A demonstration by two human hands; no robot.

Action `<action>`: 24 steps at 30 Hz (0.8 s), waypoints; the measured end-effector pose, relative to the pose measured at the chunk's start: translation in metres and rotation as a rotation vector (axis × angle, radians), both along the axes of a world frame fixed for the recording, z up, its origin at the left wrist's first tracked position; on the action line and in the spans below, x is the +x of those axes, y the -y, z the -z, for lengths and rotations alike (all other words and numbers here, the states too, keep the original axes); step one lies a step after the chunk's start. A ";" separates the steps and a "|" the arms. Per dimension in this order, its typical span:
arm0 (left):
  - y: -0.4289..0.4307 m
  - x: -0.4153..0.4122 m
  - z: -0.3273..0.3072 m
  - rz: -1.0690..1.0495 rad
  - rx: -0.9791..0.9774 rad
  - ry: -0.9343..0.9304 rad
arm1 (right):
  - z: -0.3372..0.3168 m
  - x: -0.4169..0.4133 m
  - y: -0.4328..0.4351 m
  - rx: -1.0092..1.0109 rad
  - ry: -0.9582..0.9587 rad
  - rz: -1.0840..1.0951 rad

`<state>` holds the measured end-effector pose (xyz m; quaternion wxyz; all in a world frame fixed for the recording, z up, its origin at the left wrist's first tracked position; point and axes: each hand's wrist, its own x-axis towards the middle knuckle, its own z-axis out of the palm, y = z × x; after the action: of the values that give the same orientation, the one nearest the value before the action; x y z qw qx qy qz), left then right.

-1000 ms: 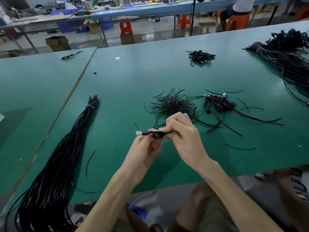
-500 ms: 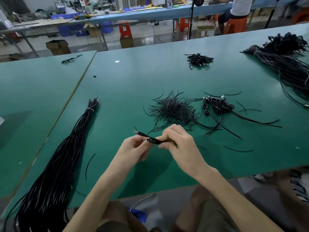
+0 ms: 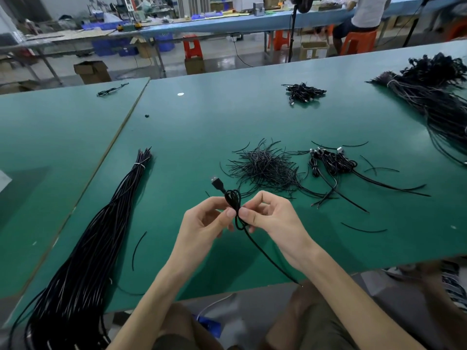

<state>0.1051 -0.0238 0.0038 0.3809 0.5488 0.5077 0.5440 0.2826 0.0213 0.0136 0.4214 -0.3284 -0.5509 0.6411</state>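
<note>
looped black cable (image 3: 233, 198) pinched between left hand (image 3: 202, 223) and right hand (image 3: 270, 218) fingers, plug above, tail trailing below

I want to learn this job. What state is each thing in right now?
Cable: coiled into a small loop, plug sticking up.
Left hand: pinches cable.
Right hand: pinches cable.
Bundle: tied with a white band, lying flat.
Short wires: loose heap.

Black cable (image 3: 233, 199), green table (image 3: 202, 127)

Head-worn wide-angle view, looking forward and down, close over green table (image 3: 252, 109)
</note>
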 end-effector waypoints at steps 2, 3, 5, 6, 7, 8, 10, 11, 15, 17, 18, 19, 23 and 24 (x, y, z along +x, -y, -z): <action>0.001 0.002 0.003 0.042 0.015 0.022 | 0.001 -0.001 0.001 -0.009 -0.022 -0.029; 0.001 0.003 0.003 0.061 0.025 0.045 | 0.001 0.000 0.001 -0.015 -0.022 -0.034; 0.002 0.005 0.004 0.076 0.043 0.081 | 0.002 0.001 0.002 -0.040 -0.030 -0.048; 0.003 0.007 0.004 0.071 0.043 0.098 | 0.003 0.001 0.003 -0.063 -0.039 -0.056; 0.003 0.008 0.004 0.058 0.038 0.123 | 0.005 0.001 0.003 -0.092 -0.051 -0.063; 0.004 0.010 0.005 0.041 0.032 0.149 | 0.006 0.000 0.004 -0.123 -0.066 -0.067; 0.004 0.013 0.006 0.012 0.015 0.172 | 0.010 0.000 0.004 -0.172 -0.095 -0.066; 0.004 0.015 0.007 0.003 0.006 0.184 | 0.012 0.000 0.003 -0.190 -0.110 -0.067; 0.006 0.022 0.008 -0.041 -0.014 0.204 | 0.017 0.001 0.002 -0.237 -0.129 -0.058; 0.005 0.024 0.009 -0.086 -0.002 0.167 | 0.017 0.001 0.001 -0.226 -0.119 -0.041; 0.004 0.025 0.009 -0.123 0.005 0.150 | 0.017 0.000 0.001 -0.199 -0.093 -0.032; 0.002 0.025 0.010 -0.165 0.005 0.136 | 0.016 -0.001 0.001 -0.159 -0.051 -0.026; -0.004 0.020 0.010 -0.215 -0.081 0.138 | 0.017 -0.007 0.001 -0.021 0.072 0.029; -0.004 0.018 0.011 -0.175 -0.114 0.159 | 0.019 -0.007 0.000 -0.007 0.065 0.039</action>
<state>0.1230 -0.0194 -0.0071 0.4014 0.4351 0.5520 0.5872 0.2757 0.0211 -0.0051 0.4143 -0.3613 -0.5555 0.6239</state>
